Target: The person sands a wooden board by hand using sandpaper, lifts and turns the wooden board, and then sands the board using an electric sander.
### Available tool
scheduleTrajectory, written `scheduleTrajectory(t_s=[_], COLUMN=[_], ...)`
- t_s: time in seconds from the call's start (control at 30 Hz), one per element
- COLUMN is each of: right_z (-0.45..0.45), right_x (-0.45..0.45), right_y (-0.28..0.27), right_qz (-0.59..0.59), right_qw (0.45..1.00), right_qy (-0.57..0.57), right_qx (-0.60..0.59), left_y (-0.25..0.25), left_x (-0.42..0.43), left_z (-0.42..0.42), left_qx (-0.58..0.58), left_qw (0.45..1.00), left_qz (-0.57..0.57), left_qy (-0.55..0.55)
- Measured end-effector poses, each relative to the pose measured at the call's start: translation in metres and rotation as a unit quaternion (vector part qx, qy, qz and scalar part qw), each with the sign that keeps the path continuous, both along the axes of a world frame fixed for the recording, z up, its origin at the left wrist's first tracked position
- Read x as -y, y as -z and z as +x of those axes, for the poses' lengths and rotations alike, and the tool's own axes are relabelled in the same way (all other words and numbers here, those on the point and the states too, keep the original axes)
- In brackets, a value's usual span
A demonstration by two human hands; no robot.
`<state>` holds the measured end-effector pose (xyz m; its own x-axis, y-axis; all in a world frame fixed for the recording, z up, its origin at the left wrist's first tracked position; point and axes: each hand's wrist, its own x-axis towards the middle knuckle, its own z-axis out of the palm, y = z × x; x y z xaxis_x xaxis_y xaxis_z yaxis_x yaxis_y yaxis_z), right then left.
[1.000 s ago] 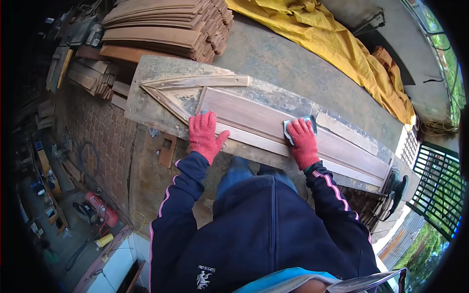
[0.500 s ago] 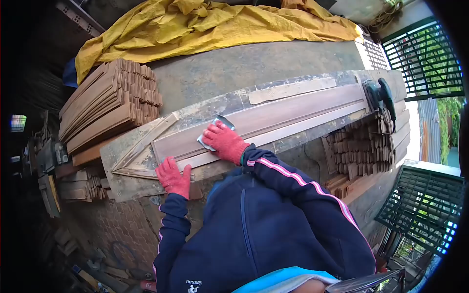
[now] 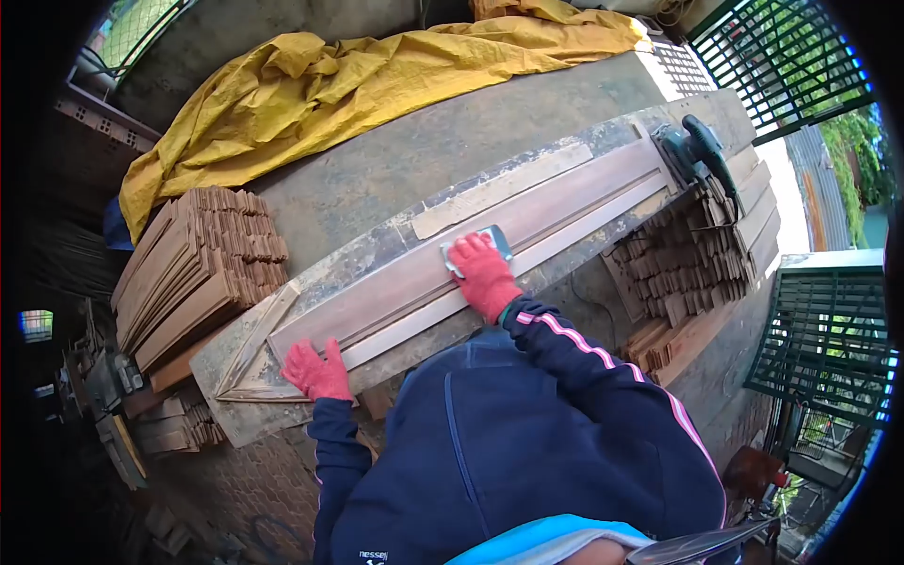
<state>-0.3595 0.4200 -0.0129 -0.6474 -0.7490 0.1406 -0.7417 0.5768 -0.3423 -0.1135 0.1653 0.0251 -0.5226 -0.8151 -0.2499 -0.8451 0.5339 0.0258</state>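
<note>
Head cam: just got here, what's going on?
A person in a dark blue jacket works at a long, worn, paint-stained bench. The red-gloved right hand holds a thin grey sheet on the long brown wooden panel, around mid-length. The red-gloved left hand is at the panel's left end, beside narrow wooden strips meeting in a V. A dark green power tool sits at the other end, untouched.

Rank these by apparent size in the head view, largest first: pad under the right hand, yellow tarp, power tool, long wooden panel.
1. Yellow tarp
2. Long wooden panel, slimmer than the tarp
3. Power tool
4. Pad, judged by what shows; the right hand hides part of it
</note>
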Motion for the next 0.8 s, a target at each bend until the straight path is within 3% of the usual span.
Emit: scheduleTrajectory(t_s=[0.07, 0.17, 0.2, 0.23, 0.37, 0.5, 0.63, 0.7, 0.8], right_z=[0.008, -0.044, -0.068, -0.097, -0.207, -0.233, -0.16, -0.135, -0.175], right_x=[0.014, -0.025, -0.054, -0.086, -0.226, -0.229, -0.148, -0.128, -0.162], right_y=[-0.001, -0.012, -0.005, -0.011, 0.01, 0.012, 0.003, 0.003, -0.01], right_qz=[0.023, 0.043, 0.033, 0.032, 0.057, 0.062, -0.019, 0.004, 0.009], right_qw=[0.992, 0.984, 0.993, 0.998, 0.982, 0.947, 0.999, 0.989, 0.987], right_qy=[-0.125, -0.172, -0.112, -0.046, 0.181, 0.315, 0.014, -0.145, -0.157], right_qx=[0.02, 0.011, -0.001, 0.009, -0.022, -0.028, 0.035, 0.014, 0.046], left_y=[0.029, 0.034, 0.036, 0.042, 0.046, 0.039, 0.029, 0.026, 0.016], left_x=[-0.016, -0.057, -0.068, -0.076, -0.078, -0.081, -0.122, -0.156, -0.196], left_z=[-0.033, -0.105, -0.119, -0.128, -0.133, -0.142, -0.186, -0.22, -0.254], left_qx=[-0.093, -0.11, -0.117, -0.042, 0.0, 0.009, -0.009, -0.121, -0.119], left_qw=[0.983, 0.984, 0.98, 0.987, 0.988, 0.992, 0.991, 0.964, 0.945], left_qz=[-0.132, -0.057, -0.021, -0.016, -0.041, -0.025, -0.039, -0.013, 0.012], left_qy=[0.085, 0.129, 0.159, 0.152, 0.147, 0.123, 0.131, 0.236, 0.304])
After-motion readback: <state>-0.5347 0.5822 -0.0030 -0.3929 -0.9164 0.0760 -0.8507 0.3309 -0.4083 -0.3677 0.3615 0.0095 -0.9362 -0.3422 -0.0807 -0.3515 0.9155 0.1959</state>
